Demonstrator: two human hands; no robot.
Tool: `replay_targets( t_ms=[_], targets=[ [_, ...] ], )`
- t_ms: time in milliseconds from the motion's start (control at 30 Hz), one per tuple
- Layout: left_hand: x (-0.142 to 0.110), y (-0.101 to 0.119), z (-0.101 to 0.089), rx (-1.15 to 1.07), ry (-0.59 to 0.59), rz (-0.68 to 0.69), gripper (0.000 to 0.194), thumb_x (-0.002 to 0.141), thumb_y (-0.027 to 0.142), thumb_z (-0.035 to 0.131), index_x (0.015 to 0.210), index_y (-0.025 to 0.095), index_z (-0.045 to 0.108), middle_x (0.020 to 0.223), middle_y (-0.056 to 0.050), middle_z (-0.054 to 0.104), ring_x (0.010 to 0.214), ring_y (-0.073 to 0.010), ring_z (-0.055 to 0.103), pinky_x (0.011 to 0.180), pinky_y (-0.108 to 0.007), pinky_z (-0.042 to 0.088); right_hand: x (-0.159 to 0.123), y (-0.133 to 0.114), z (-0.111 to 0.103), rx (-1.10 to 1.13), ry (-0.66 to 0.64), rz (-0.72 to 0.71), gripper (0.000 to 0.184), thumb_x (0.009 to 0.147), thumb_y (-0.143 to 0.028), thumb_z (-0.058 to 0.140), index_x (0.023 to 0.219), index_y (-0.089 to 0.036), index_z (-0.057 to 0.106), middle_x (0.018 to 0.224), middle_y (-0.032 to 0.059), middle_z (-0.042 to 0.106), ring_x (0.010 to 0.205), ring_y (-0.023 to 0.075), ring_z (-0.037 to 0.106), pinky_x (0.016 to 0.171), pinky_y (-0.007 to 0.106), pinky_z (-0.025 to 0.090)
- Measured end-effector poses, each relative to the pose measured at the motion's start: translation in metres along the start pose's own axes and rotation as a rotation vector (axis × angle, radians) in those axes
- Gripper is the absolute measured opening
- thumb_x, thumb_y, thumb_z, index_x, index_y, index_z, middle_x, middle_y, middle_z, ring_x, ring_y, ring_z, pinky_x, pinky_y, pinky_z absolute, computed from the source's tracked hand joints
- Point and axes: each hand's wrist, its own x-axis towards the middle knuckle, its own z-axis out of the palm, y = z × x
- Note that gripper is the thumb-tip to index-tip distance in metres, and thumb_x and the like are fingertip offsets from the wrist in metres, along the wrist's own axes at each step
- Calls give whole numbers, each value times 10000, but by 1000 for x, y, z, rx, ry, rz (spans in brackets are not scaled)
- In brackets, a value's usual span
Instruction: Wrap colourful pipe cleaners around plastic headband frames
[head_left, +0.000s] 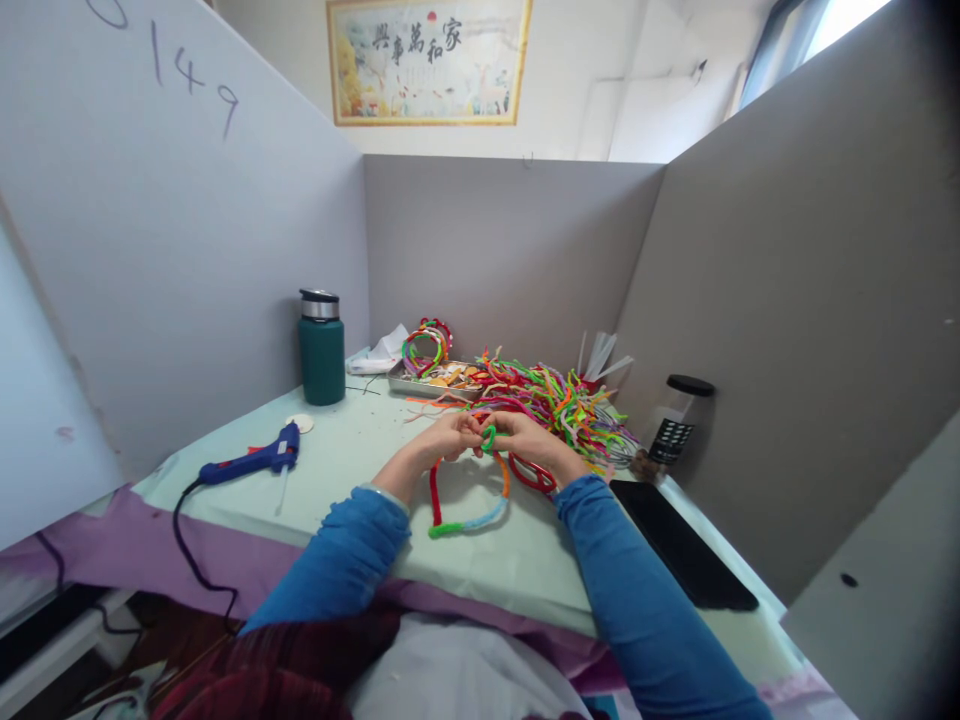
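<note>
Both of my hands meet over the middle of the table, fingertips pinched together. Between them is a chain of joined pipe cleaners [486,517] in red, green, light blue and orange, hanging down as a loop. My left hand [448,440] grips it near the red side. A small green curl of pipe cleaner [489,437] shows at the fingers of my right hand [529,437]. Just below my right hand lies a red pipe cleaner coil [534,474]. Behind the hands spreads a big heap of loose coloured pipe cleaners [559,395].
A blue glue gun [251,460] with its cord lies left, near a green bottle [322,350]. At the back, a metal tray [431,387] holds small pieces and wound colourful rings [427,347]. On the right are a black flat object [682,545] and a clear black-lidded bottle [675,425]. Grey partitions [510,250] enclose the table.
</note>
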Motion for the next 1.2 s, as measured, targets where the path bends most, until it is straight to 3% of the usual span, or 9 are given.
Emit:
replay_targets(
  t_ms=[200,367,700,1033,1200],
  targets=[
    [0,0,-1,-4,-13,15,290,632,305,677,820,160,511,567,18,598,365,-29,288,392,-194,160,0,3,-3,-42,5,-29,236,704,-326,691,849,-153,620,829,16,644,780,157,570,739,275,426],
    [0,1,0,-32,4,35,325,635,352,701,798,167,489,555,19,592,364,-24,265,390,-190,144,2,5,0,-85,82,-10,230,695,-345,687,798,-151,616,762,12,641,732,154,565,703,275,425],
    [1,2,1,-75,54,1,282,642,332,683,772,168,493,548,17,580,359,-29,263,392,-200,128,2,-4,4,-152,48,-65,156,733,-285,623,830,-163,612,818,19,651,764,155,571,719,270,429],
    [4,-1,-1,-115,126,-34,148,681,226,589,773,169,488,532,16,567,339,-35,262,390,-202,120,6,6,10,-411,223,-145,74,740,-191,568,783,-172,625,831,21,647,797,163,572,739,274,423],
    [7,-3,1,-80,166,-13,185,688,251,609,819,165,511,578,26,574,362,-28,266,393,-188,138,11,11,15,-387,339,-64,112,741,-264,588,787,-170,627,796,26,647,746,162,560,690,270,420]
  ],
)
